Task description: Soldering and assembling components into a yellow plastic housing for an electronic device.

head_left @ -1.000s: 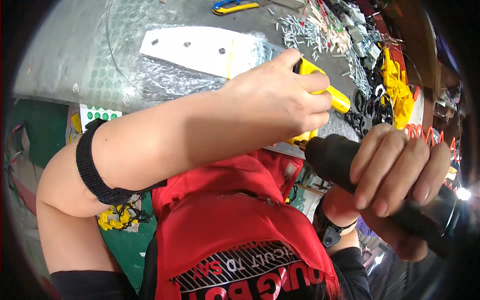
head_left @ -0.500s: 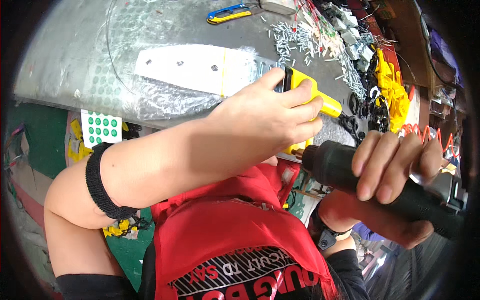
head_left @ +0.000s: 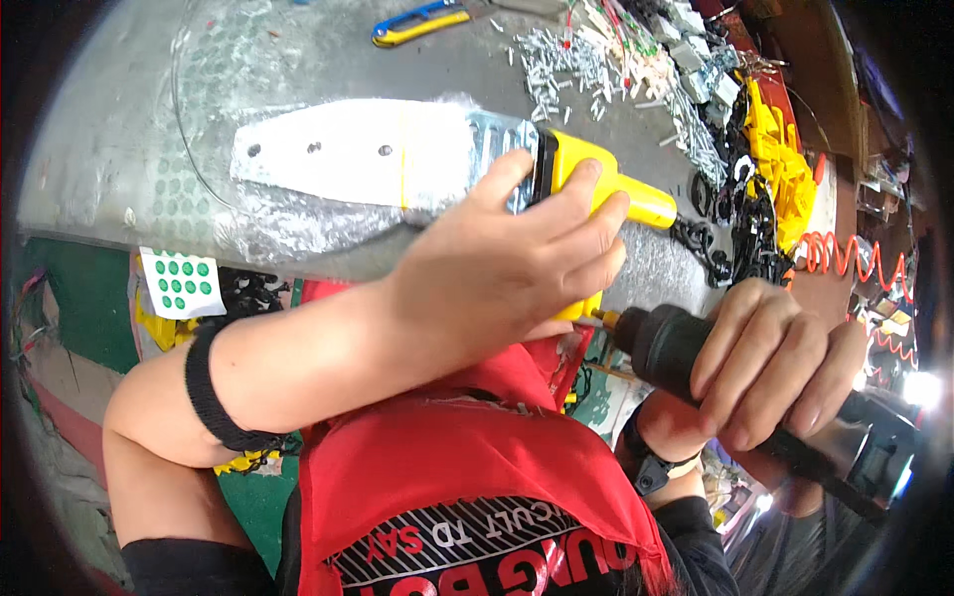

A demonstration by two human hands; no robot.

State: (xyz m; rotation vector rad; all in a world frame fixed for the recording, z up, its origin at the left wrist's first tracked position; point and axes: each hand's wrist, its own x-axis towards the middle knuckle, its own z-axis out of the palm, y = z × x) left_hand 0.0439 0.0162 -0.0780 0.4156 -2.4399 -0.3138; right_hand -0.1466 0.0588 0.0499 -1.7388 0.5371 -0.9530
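Left hand point(head_left: 507, 268) clamped round yellow tool body point(head_left: 596, 189) at the workbench point(head_left: 109, 149) near edge, steadying it; right hand point(head_left: 770, 363) wrapped round black power screwdriver point(head_left: 666, 343), bit pressed in.

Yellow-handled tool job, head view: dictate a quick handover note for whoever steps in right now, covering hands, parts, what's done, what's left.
Left hand presses down on the yellow-handled tool, which lies on bubble wrap on the grey bench.
Right hand grips the black power screwdriver, its bit against the handle's near edge.
The tool's flat metal plate points left, three holes showing.
Loose screws are piled at the back.
Done: tool steadied, bit placed.
Left: seemingly driving that screw; its depth is hidden.
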